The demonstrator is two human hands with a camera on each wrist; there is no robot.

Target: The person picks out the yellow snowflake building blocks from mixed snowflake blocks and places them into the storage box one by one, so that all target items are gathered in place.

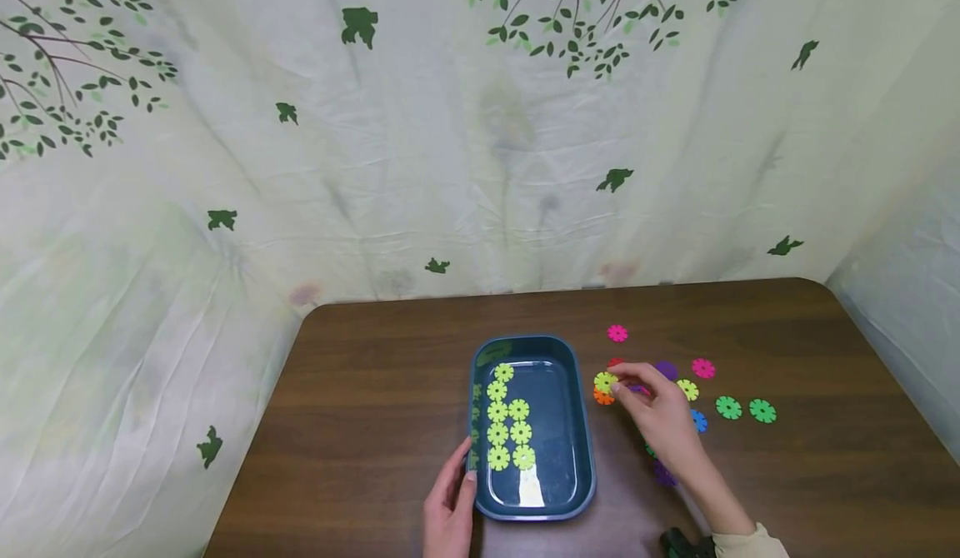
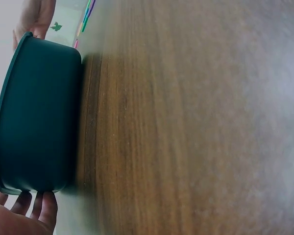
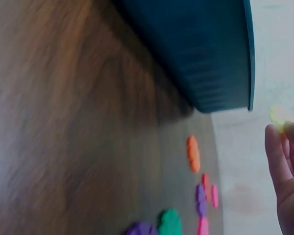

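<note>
My right hand [image 1: 663,420] pinches a yellow flower-shaped disc [image 1: 604,382] between thumb and fingertips, to the right of the blue tray [image 1: 587,458]. The right wrist view shows this disc [image 3: 280,113] raised above the table. At the tray's left side my left hand [image 1: 450,508] holds its edge; in the left wrist view the fingers [image 2: 49,208] touch the outer wall and the thumb is at the rim. Inside the tray, several yellow flower discs [image 1: 497,411] lie in two columns along the left half.
Right of the tray lie loose flower discs: orange [image 1: 603,397], pink [image 1: 617,333], another pink [image 1: 703,367], yellow [image 1: 688,389], blue [image 1: 699,420], green [image 1: 728,407] and purple [image 1: 664,475]. Some are partly hidden by the right hand. A leaf-patterned cloth [image 1: 450,166] hangs behind the wooden table [image 1: 360,425].
</note>
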